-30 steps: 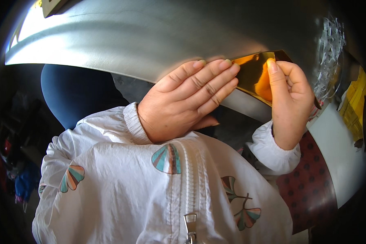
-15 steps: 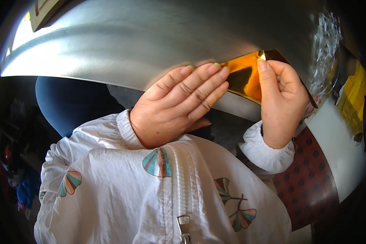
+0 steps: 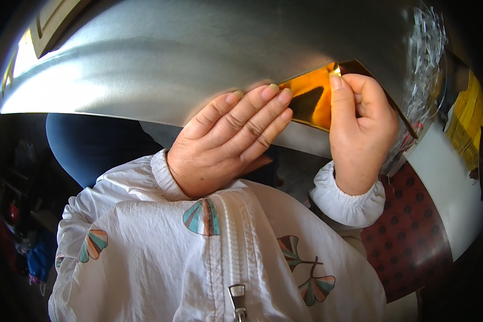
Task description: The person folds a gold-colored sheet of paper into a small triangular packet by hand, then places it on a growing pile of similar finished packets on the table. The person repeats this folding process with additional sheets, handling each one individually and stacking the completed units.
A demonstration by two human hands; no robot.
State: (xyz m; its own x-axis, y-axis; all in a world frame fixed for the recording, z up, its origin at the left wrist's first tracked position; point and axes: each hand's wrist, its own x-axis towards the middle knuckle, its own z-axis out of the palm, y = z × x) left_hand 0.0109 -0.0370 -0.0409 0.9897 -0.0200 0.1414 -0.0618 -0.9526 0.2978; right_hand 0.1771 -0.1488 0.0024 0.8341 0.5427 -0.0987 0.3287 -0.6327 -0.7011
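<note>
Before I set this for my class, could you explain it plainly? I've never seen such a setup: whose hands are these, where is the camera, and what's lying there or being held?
There is no machine here: a person in a white jacket works bare-handed. A wide fisheye camera on the person's head looks down, so straight edges bend and the rim goes dark.

The broad, grey, metallic-looking area is the work surface. Near its front edge is a shiny gold sheet. The right hand pinches it; the left hand is stretched out flat, its tips over the sheet's left end. How hard it presses, I cannot tell.

Toward the right are clear plastic strips, yellow strips and a dark red dotted panel.
</note>
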